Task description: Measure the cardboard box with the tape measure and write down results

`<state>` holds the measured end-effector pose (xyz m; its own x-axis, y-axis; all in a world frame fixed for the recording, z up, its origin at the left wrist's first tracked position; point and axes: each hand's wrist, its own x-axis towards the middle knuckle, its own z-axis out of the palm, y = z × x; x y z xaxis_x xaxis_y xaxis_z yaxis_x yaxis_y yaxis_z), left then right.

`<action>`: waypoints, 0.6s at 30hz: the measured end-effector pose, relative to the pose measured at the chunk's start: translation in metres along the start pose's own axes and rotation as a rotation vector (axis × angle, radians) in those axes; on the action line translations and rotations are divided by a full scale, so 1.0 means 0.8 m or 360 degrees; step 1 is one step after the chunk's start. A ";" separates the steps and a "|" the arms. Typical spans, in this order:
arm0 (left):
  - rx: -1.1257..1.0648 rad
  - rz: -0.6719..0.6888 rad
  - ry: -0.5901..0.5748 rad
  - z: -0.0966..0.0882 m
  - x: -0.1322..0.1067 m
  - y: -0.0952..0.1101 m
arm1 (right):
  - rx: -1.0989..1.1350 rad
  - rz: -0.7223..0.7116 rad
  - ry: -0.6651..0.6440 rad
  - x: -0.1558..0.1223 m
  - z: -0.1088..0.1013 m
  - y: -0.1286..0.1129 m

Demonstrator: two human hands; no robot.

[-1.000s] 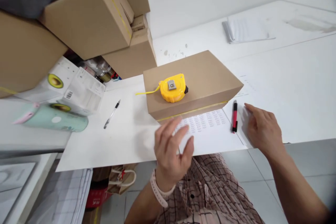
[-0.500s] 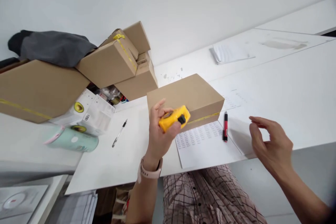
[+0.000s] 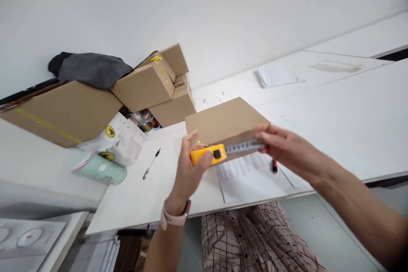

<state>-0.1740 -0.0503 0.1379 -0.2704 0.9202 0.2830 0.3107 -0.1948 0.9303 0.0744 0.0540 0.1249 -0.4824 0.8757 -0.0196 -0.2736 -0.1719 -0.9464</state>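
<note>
A yellow utility knife-like shape resolves as a tape measure [image 3: 208, 154], its case gripped in my left hand [image 3: 187, 165] with the thumb by the black button. From the case a short length of marked blade [image 3: 242, 146] runs to the right. My right hand [image 3: 280, 142] pinches the blade's far end between thumb and fingers. Just behind both hands lies a closed cardboard box [image 3: 228, 118] on the desk, its front side partly covered by the blade and hands. A printed sheet [image 3: 255, 185] pokes out under the box, and a red marker [image 3: 274, 166] shows below my right hand.
On the left, a pen [image 3: 152, 163] lies near a mint-green bottle [image 3: 103, 169] and a white carton [image 3: 127, 136] with avocado pictures. Cardboard boxes [image 3: 145, 87] are stacked behind, with dark cloth [image 3: 94, 68] on top. A paper pile [image 3: 277, 76] sits at the back of the desk [image 3: 344, 106].
My right hand has moved left to the tape measure and taken the blade's end. A short length of blade now shows out of the case. The left hand has turned the case more level.
</note>
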 end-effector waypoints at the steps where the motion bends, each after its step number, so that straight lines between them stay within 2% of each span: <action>1: 0.0054 0.0000 0.0110 -0.014 0.008 0.000 | -0.0003 -0.0084 0.0099 0.017 -0.011 -0.010; 3: 0.0157 -0.0054 0.0305 -0.046 0.029 -0.004 | 0.0015 -0.0199 0.0255 0.055 -0.035 -0.030; 6: 0.0212 -0.0248 0.0510 -0.095 0.063 -0.017 | -0.0004 -0.0100 0.0424 0.109 -0.067 -0.051; 10: 0.0214 -0.0408 0.0599 -0.141 0.092 -0.044 | -0.0092 -0.0045 0.0515 0.151 -0.083 -0.040; 14: 0.0217 -0.0514 0.0605 -0.150 0.106 -0.063 | -0.0211 -0.0043 0.0502 0.167 -0.072 -0.010; 18: 0.0228 -0.0478 0.0532 -0.131 0.117 -0.062 | -0.0413 0.0009 0.0473 0.169 -0.057 0.010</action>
<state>-0.3101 0.0100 0.1426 -0.6390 0.7641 0.0878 0.2903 0.1339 0.9475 0.0452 0.1914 0.1002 -0.2106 0.9741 -0.0817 -0.0338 -0.0908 -0.9953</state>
